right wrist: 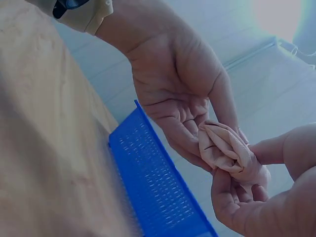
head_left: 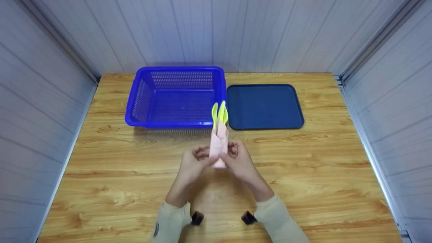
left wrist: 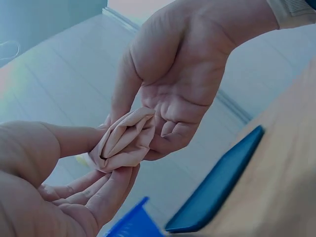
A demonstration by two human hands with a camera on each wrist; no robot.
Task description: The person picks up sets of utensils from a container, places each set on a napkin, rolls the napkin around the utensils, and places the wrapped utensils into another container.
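Note:
A pink napkin [head_left: 218, 145] is wrapped round yellow-green plastic cutlery [head_left: 222, 113], whose upper ends stick out at the far end, one of them spoon-shaped. My left hand [head_left: 194, 165] pinches the roll from the left between thumb and fingers. From the other side my right hand [head_left: 240, 161] pinches it too, both thumbs on its near face. In the left wrist view the folded bottom end of the napkin [left wrist: 127, 140] faces the camera, its layers tucked together. The same folded napkin [right wrist: 226, 148] shows in the right wrist view. The cutlery's lower part is hidden inside.
A blue plastic basket [head_left: 179, 125] with slotted walls stands at the back left of the wooden table [head_left: 128, 189]. Right beside it lies a dark blue tray [head_left: 266, 106]. Pale panels [head_left: 209, 33] enclose the back and both sides.

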